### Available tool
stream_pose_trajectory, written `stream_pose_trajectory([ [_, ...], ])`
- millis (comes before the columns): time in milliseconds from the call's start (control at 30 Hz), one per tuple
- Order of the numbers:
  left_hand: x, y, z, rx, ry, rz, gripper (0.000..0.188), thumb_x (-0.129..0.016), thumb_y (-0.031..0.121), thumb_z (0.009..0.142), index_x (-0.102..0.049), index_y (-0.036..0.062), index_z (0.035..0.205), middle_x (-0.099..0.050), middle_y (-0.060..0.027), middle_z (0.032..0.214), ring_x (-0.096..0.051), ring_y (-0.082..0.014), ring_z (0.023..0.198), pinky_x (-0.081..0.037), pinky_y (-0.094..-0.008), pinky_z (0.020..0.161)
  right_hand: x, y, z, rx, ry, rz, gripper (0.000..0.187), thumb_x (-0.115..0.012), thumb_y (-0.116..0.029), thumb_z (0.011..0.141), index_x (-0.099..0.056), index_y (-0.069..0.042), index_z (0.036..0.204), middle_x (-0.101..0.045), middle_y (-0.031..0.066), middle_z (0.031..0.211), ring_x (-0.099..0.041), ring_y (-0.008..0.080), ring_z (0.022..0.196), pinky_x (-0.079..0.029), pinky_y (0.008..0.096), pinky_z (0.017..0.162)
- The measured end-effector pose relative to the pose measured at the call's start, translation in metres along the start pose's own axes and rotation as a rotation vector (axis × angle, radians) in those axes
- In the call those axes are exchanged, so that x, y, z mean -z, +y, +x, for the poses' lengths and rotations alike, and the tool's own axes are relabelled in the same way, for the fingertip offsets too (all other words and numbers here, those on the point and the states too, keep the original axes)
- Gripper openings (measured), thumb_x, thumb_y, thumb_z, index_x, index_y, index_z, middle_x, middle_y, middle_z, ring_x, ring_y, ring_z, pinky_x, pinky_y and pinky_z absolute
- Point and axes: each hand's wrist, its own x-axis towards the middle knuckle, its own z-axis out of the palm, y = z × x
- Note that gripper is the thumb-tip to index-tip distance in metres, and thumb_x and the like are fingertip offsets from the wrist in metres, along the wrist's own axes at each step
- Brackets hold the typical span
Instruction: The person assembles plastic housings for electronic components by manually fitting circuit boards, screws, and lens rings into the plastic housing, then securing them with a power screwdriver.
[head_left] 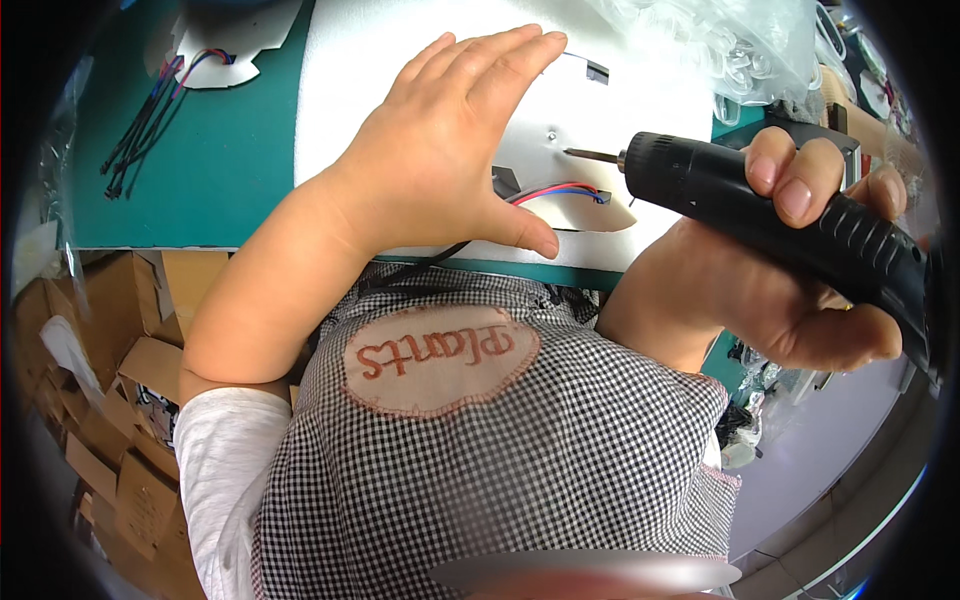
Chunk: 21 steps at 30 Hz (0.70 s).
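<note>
My right hand (740,285) is wrapped around a black electric screwdriver (700,178), its thin bit pointing left. The bit tip hangs over or near a pale, shiny plate (530,125), close to a small screw or bump (551,136); contact is unclear. My left hand (430,150) lies across the plate's left side, fingers stretched out and thumb apart, holding nothing visible. Red, blue and dark wires (560,190) run to a slot in the plate beside the left thumb. Under the plate is a white foam sheet (335,90).
A green mat (230,170) covers the table. At the far left sits another pale plate (270,25) with bundled wires (150,125). A clear plastic bag (720,45) of translucent parts stands at the far right. Cardboard boxes (150,495) are below the table's left edge.
</note>
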Motion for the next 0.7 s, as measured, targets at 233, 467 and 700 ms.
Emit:
stream_pose_trajectory([
  [233,-0.003,0.001,-0.002,-0.059,0.104,-0.052,0.114,-0.088,0.053,0.051,-0.038,0.0058,0.142,-0.048,-0.0182,0.14,-0.043,-0.036,0.131,-0.027,-0.0511,0.114,0.036,0.007,0.013,-0.122,-0.214,0.134,0.068,-0.064,-0.073,0.075,-0.058,-0.015,0.11,-0.059,0.0088,0.11,-0.061,0.0215,0.082,-0.048,0.0345,0.073],
  [467,0.021,0.012,0.015,0.099,-0.294,-0.073,0.116,-0.081,0.056,0.066,-0.023,-0.0063,0.145,-0.032,-0.0279,0.145,-0.029,-0.0437,0.137,-0.02,-0.0536,0.115,0.03,0.013,0.005,-0.165,-0.101,0.174,0.067,-0.063,-0.072,0.077,-0.061,-0.013,0.109,-0.06,0.0089,0.107,-0.06,0.0214,0.084,-0.047,0.0357,0.075],
  [700,0.019,0.01,0.014,0.088,-0.261,-0.052,0.115,-0.081,0.056,0.065,-0.024,-0.0049,0.145,-0.034,-0.028,0.144,-0.032,-0.0434,0.136,-0.02,-0.0537,0.115,0.051,0.016,0.036,-0.274,-0.313,0.071,0.062,-0.056,-0.058,0.084,-0.06,0.001,0.103,-0.061,0.0114,0.099,-0.061,0.0251,0.081,-0.047,0.0412,0.075],
])
